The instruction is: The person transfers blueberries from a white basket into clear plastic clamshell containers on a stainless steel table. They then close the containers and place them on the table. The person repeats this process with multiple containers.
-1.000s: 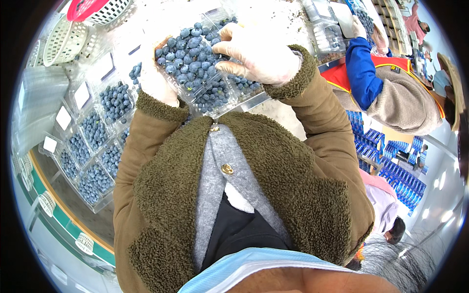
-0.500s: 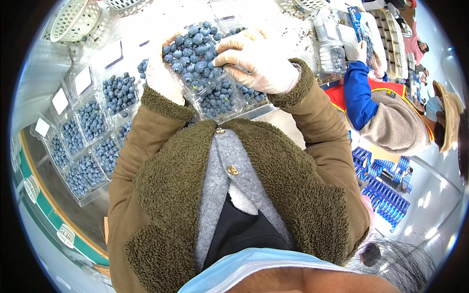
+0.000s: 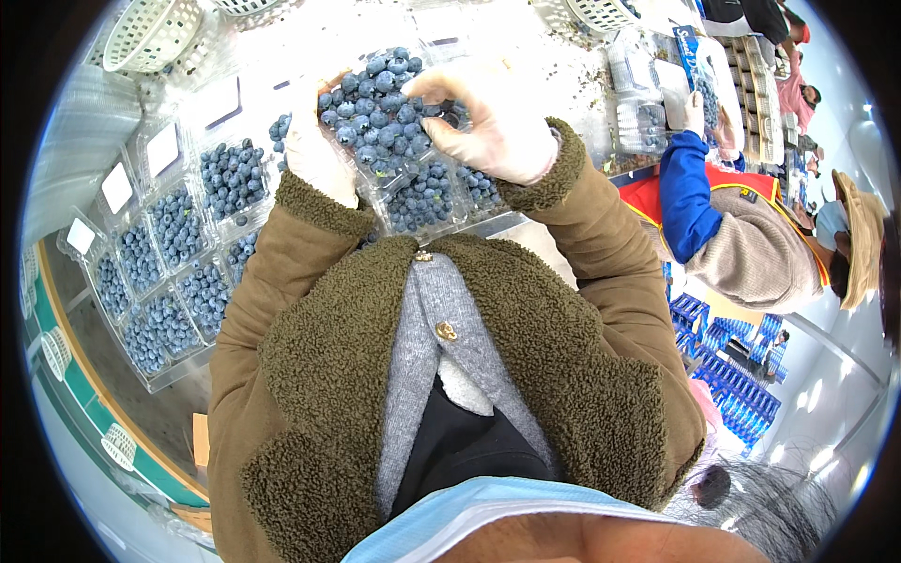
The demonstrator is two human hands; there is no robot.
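Observation:
A clear plastic clamshell heaped with blueberries [image 3: 380,108] is tilted up in front of me. My left hand [image 3: 317,155], in a pale glove, wraps round its left side and grips it. My right hand [image 3: 497,127], gloved too, is at the heap's right side. Its thumb and forefinger are curved and apart, the tips at the berries; the other fingers are hard to make out in the glare. Beneath the held clamshell stand more filled clamshells [image 3: 419,199]. To the left, several open ones full of blueberries [image 3: 178,228] sit side by side.
White perforated baskets [image 3: 150,36] stand at the far left, near stacked clear clamshells [image 3: 84,117]. Loose debris dots the bright tabletop [image 3: 563,103]. At right, a co-worker in a blue sleeve [image 3: 690,192] works beside more clamshells [image 3: 643,89]. Blue crates [image 3: 737,399] stand behind.
My right hand has shifted slightly left and down, its thumb and forefinger spreading wider at the berries. My left hand keeps hold of the clamshell. The co-worker has moved a little.

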